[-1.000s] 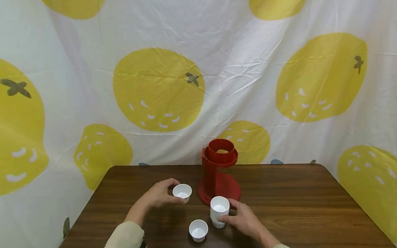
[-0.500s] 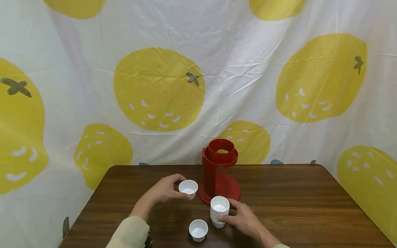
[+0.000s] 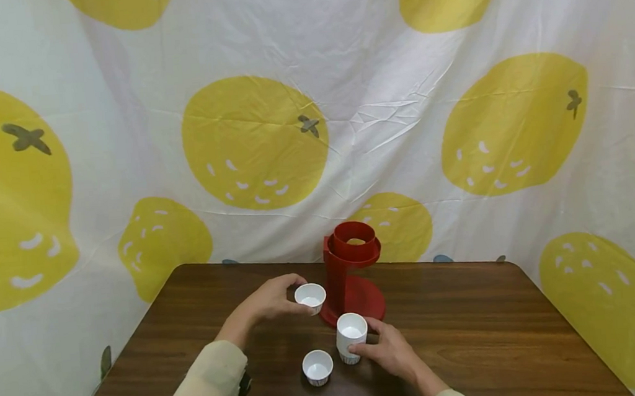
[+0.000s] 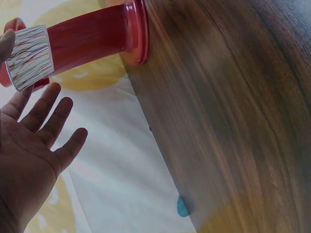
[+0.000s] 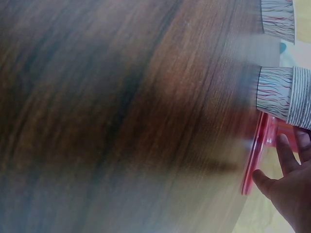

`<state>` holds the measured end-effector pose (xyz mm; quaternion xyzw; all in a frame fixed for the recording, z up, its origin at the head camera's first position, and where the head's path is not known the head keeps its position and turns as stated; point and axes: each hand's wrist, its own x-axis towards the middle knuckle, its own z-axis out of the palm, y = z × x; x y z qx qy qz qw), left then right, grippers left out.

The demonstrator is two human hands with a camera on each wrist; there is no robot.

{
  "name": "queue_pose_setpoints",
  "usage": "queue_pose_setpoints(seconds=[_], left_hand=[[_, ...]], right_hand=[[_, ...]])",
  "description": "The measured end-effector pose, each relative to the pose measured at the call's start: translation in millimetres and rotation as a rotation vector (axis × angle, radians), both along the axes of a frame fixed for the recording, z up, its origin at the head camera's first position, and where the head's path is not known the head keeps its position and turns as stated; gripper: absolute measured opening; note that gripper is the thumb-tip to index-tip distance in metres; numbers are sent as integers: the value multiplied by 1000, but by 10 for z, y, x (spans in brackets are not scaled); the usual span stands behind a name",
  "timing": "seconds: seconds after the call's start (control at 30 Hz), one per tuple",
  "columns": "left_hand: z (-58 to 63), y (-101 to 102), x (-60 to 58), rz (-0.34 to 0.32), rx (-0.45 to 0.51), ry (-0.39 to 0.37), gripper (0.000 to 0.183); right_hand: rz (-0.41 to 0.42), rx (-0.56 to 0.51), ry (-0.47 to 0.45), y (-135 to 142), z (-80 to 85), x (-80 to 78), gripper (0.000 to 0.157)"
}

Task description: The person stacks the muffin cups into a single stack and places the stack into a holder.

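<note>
My left hand (image 3: 274,297) pinches a small white paper cup (image 3: 310,294) by its side, mouth up, above the table. In the left wrist view this cup (image 4: 30,57) shows thin coloured lines, and the other fingers are spread clear of it. A stack of paper cups (image 3: 351,331) stands upright on the table, with my right hand (image 3: 388,349) gripping its right side. The right wrist view shows the several nested rims of the stack (image 5: 277,90). One more paper cup (image 3: 317,366) stands alone, mouth up, to the left of the stack.
Behind the cups stands a red stand (image 3: 336,277) with a round base and a ring-shaped top. The brown wooden table (image 3: 461,317) ends at a lemon-print cloth (image 3: 381,155) hanging behind.
My left hand has carried its cup to the right and slightly farther back, up to the red stand's left side. The right hand, stack and lone cup have stayed put.
</note>
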<state>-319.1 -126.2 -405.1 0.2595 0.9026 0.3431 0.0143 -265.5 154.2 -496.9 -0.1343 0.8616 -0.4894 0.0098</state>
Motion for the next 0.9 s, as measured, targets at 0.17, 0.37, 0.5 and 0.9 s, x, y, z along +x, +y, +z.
queue_pose_setpoints(seconds=[0.17,0.37,0.5,0.9], left_hand=[[25,58,-3,-11,-2,-3,51],[64,138,-3,-36,7,0,52],[67,181,-13,-48,5,-5,53],[62,316,-13,-75,-19,-30,54]], right_hand=[[-4,11,3,-5,7,4,66],[-4,32,16,-13,15,13,65],[3,27,9,-14,22,17,65],[4,23,-8,-9,17,7,65]])
